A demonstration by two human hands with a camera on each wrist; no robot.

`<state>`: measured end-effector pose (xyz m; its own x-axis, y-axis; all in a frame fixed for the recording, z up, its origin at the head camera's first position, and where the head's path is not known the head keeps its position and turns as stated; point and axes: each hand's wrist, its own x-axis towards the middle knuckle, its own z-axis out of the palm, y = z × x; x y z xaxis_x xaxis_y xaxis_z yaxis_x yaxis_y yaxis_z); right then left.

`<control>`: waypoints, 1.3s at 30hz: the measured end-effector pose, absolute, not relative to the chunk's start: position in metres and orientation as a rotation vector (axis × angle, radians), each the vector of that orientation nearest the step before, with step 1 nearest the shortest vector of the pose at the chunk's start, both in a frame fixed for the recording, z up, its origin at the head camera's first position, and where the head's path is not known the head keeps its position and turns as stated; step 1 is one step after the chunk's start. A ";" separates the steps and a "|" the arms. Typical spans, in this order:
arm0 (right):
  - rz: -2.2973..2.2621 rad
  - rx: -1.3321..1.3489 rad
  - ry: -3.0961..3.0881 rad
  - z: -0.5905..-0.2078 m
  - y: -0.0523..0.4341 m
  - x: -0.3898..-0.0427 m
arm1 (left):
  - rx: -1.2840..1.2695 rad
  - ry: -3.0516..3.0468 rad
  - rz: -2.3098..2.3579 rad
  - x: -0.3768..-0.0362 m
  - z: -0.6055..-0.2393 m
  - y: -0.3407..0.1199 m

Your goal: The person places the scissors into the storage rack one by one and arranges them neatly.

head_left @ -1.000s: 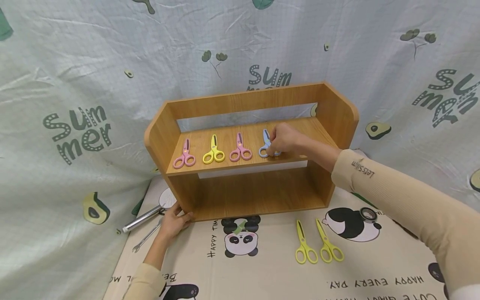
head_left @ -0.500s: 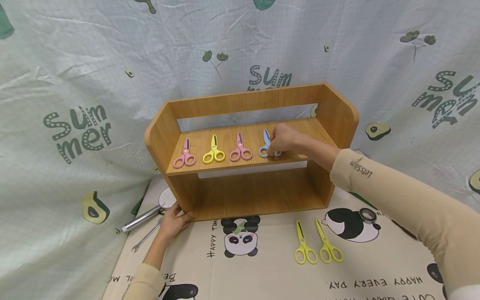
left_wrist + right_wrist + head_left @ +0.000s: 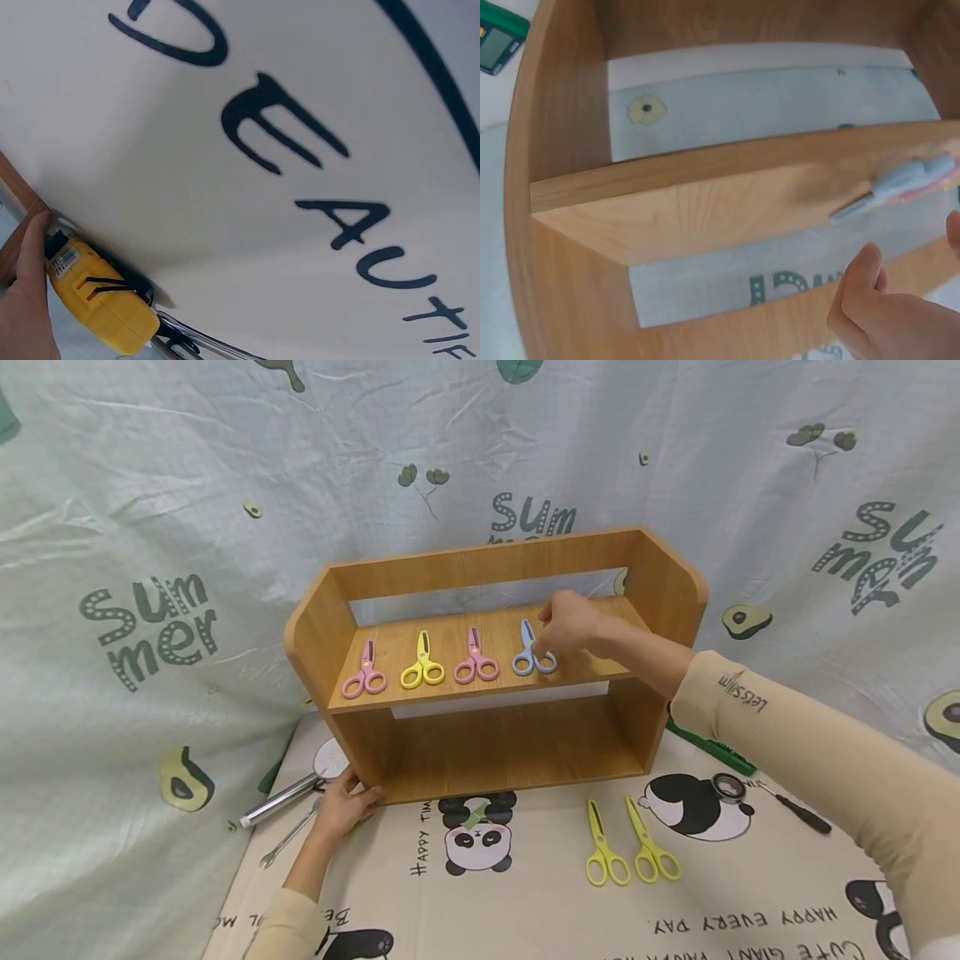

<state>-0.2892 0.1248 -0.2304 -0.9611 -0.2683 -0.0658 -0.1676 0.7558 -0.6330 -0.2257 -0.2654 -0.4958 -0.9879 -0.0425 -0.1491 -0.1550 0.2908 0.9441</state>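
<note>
A two-tier wooden desktop shelf (image 3: 495, 739) stands on the table. On its upper board lie pink scissors (image 3: 365, 672), yellow scissors (image 3: 423, 662), another pair of pink scissors (image 3: 476, 658) and blue scissors (image 3: 528, 653), in a row with blades pointing back. My right hand (image 3: 573, 625) is just above and right of the blue scissors; the right wrist view shows thumb and finger apart, with a gap to the blue scissors (image 3: 915, 176). My left hand (image 3: 345, 810) holds the shelf's lower front left corner, thumb in front and fingers at the side.
Two yellow-green scissors (image 3: 606, 847) lie on the table in front. At right are a roll of tape (image 3: 728, 787), a screwdriver (image 3: 801, 814) and a green object (image 3: 712, 745). A wrench (image 3: 288, 837), a silver-handled strainer-like tool (image 3: 288, 793) and a yellow tool (image 3: 101, 296) lie left.
My right hand has let go of the blue scissors and lifted slightly up and right; their handles show more now. The left hand keeps its place on the shelf. The head view shifted a little.
</note>
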 end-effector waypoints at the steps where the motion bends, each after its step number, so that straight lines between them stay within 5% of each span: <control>1: -1.011 -0.356 2.787 -0.227 0.127 -0.286 | -0.190 2.445 1.809 -0.226 -0.496 -0.266; 12: -1.237 -0.514 2.827 -0.236 0.154 -0.232 | -0.186 2.438 1.818 -0.225 -0.498 -0.268; 24: -1.433 -0.488 2.773 -0.341 0.181 -0.160 | -0.175 2.461 1.818 -0.228 -0.499 -0.270; 39: -1.421 -0.044 2.618 -0.459 0.197 -0.120 | -0.180 2.467 1.821 -0.230 -0.499 -0.270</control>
